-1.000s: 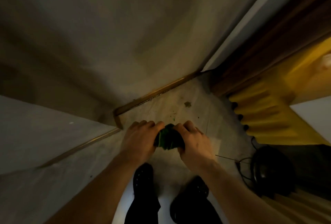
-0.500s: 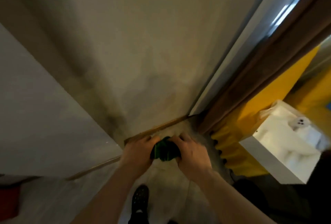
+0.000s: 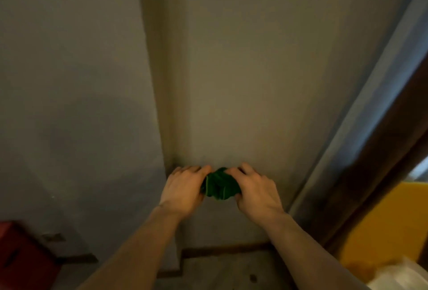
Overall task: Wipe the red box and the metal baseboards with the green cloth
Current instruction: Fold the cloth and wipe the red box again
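Note:
A bunched green cloth (image 3: 220, 185) is held between my left hand (image 3: 184, 189) and my right hand (image 3: 254, 191), both raised in front of the grey wall at chest height. Each hand grips one side of the cloth. The red box (image 3: 20, 257) stands on the floor at the lower left, partly cut off by the frame edge. A dark metal baseboard (image 3: 222, 249) runs along the foot of the wall below my forearms, and another stretch of baseboard (image 3: 78, 259) runs beside the red box.
A wall corner (image 3: 159, 104) juts out just left of my hands. A brown door frame (image 3: 379, 162) rises at the right, with a yellow object (image 3: 379, 231) and a white bag (image 3: 398, 275) at the lower right. Grey floor (image 3: 222, 273) lies below.
The view has tilted up from the floor to the wall. My hands, still holding the cloth together, now sit well above the baseboard. The red box has come into view at the lower left.

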### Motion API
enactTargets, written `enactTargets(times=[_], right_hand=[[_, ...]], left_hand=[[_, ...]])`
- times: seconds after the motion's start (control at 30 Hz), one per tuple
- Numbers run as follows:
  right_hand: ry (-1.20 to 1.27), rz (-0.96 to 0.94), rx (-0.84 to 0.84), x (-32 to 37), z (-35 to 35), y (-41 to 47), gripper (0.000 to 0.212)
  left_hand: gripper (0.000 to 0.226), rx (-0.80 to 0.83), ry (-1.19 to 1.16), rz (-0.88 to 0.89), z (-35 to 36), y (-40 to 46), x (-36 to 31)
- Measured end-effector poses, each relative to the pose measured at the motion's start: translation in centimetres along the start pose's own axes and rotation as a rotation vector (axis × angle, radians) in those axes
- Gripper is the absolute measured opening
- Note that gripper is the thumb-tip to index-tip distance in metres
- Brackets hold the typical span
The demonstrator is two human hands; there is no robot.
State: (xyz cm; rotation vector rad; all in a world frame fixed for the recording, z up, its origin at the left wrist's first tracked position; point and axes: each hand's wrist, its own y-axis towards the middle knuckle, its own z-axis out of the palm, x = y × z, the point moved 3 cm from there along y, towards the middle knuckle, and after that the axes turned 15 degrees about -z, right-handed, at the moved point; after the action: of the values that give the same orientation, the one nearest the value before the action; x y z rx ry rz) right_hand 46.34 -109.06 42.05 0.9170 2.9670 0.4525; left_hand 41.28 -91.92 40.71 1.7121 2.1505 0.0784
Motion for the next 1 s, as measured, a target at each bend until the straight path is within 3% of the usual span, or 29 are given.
enactTargets(times=[0.33, 0.57, 0.77, 1.0], right_hand=[[-0.058, -0.228, -0.222, 5.1, -10.8, 7.5, 0.059], [-0.095, -0.32, -0.298, 10.2, -14.1, 11.6, 0.06], [-0.081, -0.428, -0.327, 18.8, -14.4, 16.2, 0.06], [-0.003, -0.586, -0.353, 33.4, -12.3, 21.5, 0.06]], left_hand=[[0.03, -0.363, 0.049, -0.072, -14.6, 2.1, 2.1], [0.024, -0.476, 0.086, -0.113, -20.7, 1.6, 6.1], [0.026, -0.55, 0.142, -0.184, -26.0, -2.2, 13.2], [0.029, -0.583, 0.21, -0.337, -32.6, -9.6, 25.5]])
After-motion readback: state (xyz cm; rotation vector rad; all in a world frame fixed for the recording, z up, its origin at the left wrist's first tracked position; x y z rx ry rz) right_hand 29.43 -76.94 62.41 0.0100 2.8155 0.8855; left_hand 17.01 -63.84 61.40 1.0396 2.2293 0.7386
